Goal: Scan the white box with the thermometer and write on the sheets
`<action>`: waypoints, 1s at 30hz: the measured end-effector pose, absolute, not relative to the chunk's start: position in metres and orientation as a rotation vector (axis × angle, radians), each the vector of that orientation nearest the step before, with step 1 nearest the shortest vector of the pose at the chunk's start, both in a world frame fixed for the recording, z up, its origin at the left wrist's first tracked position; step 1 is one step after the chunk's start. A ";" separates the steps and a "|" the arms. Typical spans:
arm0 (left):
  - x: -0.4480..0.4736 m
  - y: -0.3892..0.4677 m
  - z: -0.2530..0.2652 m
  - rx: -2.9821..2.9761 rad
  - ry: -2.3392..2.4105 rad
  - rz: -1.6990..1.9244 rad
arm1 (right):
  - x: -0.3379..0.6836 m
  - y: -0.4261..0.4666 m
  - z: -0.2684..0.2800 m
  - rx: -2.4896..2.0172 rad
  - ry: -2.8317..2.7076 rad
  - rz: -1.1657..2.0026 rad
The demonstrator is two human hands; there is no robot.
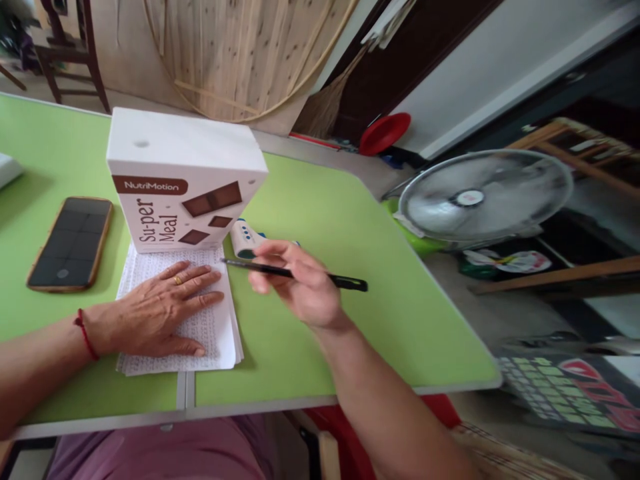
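My left hand lies flat, fingers spread, on a stack of paper sheets covered in small writing. In my right hand is a slim black pen, held between thumb and fingers above the green table, its tip near the right edge of the sheets. A white NutriMotion box stands upright at the top of the stack, hiding the upper part of the paper. Behind my right fingers, a small white and blue device is partly hidden.
A smartphone with a dark screen lies left of the box on the green table. Beyond the right table edge stands a fan. A red basin and a broom are at the far wall.
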State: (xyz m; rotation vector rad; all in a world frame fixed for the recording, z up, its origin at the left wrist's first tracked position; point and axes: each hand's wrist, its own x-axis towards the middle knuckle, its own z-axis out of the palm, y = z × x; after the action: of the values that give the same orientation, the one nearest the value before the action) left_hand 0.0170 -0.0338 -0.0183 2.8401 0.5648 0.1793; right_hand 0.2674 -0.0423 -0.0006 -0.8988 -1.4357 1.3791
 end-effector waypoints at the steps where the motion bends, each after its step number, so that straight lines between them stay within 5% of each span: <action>1: 0.017 -0.034 -0.018 2.843 0.567 0.176 | 0.264 -0.041 -0.003 -0.908 -1.449 1.410; 19: 0.022 -0.040 -0.013 2.857 0.602 0.106 | 0.237 -0.026 -0.044 -1.233 -1.546 0.538; 30: 0.024 -0.041 -0.012 2.846 0.601 0.145 | 0.237 -0.028 -0.046 -1.180 -1.710 0.482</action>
State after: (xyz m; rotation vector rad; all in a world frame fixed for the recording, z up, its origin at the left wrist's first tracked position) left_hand 0.0236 -0.0407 -0.0123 2.8463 0.6011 0.1451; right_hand 0.2370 -0.0281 -0.0457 -1.1798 -1.7103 0.4822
